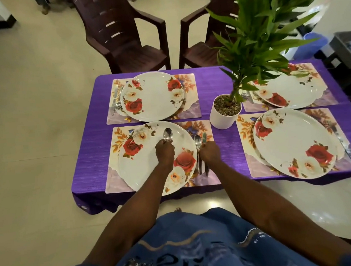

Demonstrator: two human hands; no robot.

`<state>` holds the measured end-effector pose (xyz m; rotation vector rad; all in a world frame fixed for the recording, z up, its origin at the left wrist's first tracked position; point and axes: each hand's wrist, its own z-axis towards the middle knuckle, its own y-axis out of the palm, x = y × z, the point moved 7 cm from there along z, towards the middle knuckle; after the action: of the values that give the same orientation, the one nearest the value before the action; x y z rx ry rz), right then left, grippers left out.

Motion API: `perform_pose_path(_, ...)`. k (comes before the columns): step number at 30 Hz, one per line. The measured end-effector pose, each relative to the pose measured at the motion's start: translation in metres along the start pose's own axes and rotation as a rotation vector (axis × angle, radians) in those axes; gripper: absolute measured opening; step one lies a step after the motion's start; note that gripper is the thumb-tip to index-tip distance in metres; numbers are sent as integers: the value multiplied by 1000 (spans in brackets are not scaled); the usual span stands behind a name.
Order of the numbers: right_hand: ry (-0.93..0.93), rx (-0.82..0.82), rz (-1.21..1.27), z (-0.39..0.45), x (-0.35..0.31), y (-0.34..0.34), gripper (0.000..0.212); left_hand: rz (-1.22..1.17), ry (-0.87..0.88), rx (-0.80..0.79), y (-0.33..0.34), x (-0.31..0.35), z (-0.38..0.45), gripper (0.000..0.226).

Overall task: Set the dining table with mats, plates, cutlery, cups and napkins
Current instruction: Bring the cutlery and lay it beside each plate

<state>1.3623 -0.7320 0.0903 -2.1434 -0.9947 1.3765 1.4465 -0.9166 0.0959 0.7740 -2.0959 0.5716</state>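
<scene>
Four floral mats lie on the purple table (93, 159), each with a white rose-patterned plate. Over the near left plate (144, 170), my left hand (165, 152) grips a steel spoon (167, 134), its bowl pointing away from me. My right hand (209, 153) is curled over cutlery lying on the near left mat (201, 127) to the right of that plate: a second spoon (197, 140) and a knife (204, 138). Whether it grips them I cannot tell. The far left plate (153, 96) has cutlery (115, 100) on its left.
A potted green plant (225, 111) in a white pot stands mid-table. The near right plate (295, 143) and far right plate (290, 91) sit on their mats, a knife (344, 146) beside the near one. Two dark plastic chairs (126, 32) stand beyond the table.
</scene>
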Motion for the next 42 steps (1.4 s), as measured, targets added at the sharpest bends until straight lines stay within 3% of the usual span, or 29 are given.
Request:
perform_pose_path(8,12,100,73,-1,5,-14,10,52,17,-84,11,2,-6,28)
perform_pose_path(16,28,212,284,-15,32,-56,19,127,101,-252,77,-5,-41,22)
perform_pose_path(23,82,165,433,-15,69,-93,16,176,136,-283,129,-3,-64,25)
perform_pose_path(29,40,68,494,-8,106,-144,17,129,154,-317,203,-8,-101,13)
perform_pose_path(33,14,-4,570,2,146,-196,20,134,179,-246,269,-17,-136,14)
perform_pose_path(42,-27,38,483,34,249,-322,12,296,246,-330,414,-30,-217,9)
